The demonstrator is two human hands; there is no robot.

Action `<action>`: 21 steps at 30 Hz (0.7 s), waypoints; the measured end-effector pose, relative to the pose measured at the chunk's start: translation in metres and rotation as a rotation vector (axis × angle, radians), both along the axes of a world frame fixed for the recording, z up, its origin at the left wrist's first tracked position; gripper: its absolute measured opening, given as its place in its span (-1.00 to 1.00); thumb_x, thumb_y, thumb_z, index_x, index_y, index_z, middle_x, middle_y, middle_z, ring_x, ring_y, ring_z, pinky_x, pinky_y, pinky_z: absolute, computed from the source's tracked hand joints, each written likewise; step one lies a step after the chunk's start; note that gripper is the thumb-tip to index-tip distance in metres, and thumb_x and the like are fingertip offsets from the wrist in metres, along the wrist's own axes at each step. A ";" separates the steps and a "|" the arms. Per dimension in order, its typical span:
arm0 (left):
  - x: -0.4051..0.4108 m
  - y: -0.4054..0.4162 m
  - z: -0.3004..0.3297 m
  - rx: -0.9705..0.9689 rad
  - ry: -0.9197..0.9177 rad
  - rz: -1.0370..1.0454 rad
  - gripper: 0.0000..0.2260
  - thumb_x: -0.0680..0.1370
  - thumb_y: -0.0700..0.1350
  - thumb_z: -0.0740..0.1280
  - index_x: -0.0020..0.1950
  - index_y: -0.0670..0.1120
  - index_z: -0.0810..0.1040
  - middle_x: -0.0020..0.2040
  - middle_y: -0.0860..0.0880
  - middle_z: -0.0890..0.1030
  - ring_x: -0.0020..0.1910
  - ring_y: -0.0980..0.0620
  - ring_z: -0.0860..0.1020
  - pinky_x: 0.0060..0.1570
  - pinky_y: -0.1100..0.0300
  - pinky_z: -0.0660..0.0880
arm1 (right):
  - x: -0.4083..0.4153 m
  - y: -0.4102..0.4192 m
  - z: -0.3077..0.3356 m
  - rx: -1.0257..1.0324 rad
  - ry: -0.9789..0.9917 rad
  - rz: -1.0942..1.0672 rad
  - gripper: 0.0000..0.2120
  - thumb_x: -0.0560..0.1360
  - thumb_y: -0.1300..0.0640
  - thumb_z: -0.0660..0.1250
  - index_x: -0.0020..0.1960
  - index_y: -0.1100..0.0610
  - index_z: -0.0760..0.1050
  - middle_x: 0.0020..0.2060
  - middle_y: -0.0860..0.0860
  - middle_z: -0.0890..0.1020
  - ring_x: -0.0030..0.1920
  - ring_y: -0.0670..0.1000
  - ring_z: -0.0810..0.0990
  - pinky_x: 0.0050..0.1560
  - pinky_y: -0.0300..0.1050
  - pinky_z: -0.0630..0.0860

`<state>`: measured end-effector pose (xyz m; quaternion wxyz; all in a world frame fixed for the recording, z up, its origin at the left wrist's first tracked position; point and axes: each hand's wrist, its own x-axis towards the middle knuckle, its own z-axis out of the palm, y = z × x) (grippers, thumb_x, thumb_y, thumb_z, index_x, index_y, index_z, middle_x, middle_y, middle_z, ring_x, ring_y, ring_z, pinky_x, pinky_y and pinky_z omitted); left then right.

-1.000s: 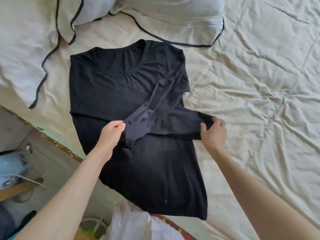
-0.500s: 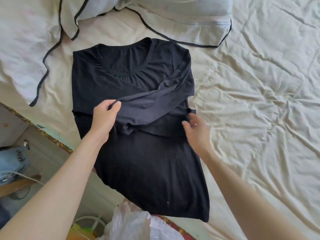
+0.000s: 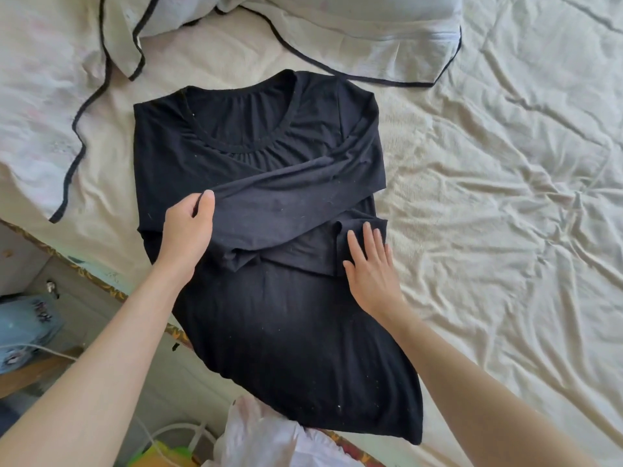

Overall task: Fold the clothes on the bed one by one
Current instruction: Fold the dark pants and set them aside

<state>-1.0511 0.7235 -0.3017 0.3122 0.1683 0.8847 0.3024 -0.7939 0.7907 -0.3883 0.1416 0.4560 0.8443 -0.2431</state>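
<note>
A black long-sleeved knit top [image 3: 269, 332] with a gathered round neckline lies flat on the bed, on a wrinkled cream bed sheet [image 3: 505, 230], its neckline toward the pillows and its hem near the bed's edge, where the lower left corner of the garment hangs slightly past the patterned mattress border [image 3: 101, 284]. Both sleeves are folded inward across the chest. The upper sleeve [image 3: 286, 203] runs diagonally from the right shoulder down to the left side, and the left hand [image 3: 187, 230] pinches its cuff end between thumb and curled fingers, holding it just above the body of the top. The other sleeve [image 3: 303, 257] lies beneath it, crossing horizontally, with its fold at the right edge of the garment. The right hand [image 3: 369, 264] rests there with straight, spread fingers pressing flat on the fabric at that fold, gripping nothing

Above the top, two pale pillows with black piping [image 3: 354, 35] lie at the head of the bed, one to the left and one directly beyond the neckline, close to but not touching the collar. At the bottom edge a white plastic bag [image 3: 263, 436] sits just below the hem, beside something yellow-green. On the floor to the left is a light blue denim item [image 3: 27, 328] with white cords near it
</note>
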 end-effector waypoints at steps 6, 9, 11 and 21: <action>-0.008 -0.003 -0.007 -0.064 -0.024 -0.122 -0.65 0.63 0.00 0.13 -0.18 -0.26 0.38 -0.26 -0.07 0.41 -0.27 0.07 0.35 -0.25 0.21 0.29 | -0.018 -0.008 -0.005 0.115 -0.025 -0.068 -0.31 0.57 -0.05 0.24 0.52 0.29 0.06 0.52 0.19 0.09 0.53 0.17 0.04 0.48 0.07 -0.10; -0.007 -0.001 -0.011 -0.065 -0.060 -0.135 -0.69 0.63 0.00 0.14 -0.15 -0.19 0.45 -0.21 -0.02 0.48 -0.23 0.12 0.41 -0.21 0.28 0.34 | -0.030 -0.005 -0.013 0.120 -0.008 -0.164 -0.49 0.60 0.18 0.17 0.48 0.36 0.13 0.48 0.26 0.15 0.50 0.21 0.12 0.50 0.08 0.01; -0.008 -0.001 -0.012 -0.055 -0.071 -0.121 -0.69 0.63 0.00 0.14 -0.10 -0.22 0.48 -0.17 -0.04 0.51 -0.20 0.13 0.42 -0.19 0.29 0.35 | -0.035 -0.006 -0.016 0.148 -0.011 -0.211 -0.56 0.59 0.28 0.15 0.43 0.38 0.23 0.44 0.28 0.25 0.48 0.22 0.21 0.48 0.09 0.09; -0.010 -0.001 -0.014 -0.037 -0.082 -0.108 -0.71 0.63 0.00 0.15 -0.08 -0.20 0.49 -0.18 -0.01 0.51 -0.21 0.13 0.43 -0.21 0.30 0.36 | -0.048 -0.009 -0.026 0.215 0.008 -0.355 -0.57 0.66 0.09 0.06 0.46 0.27 0.25 0.47 0.20 0.25 0.50 0.15 0.17 0.49 0.05 0.02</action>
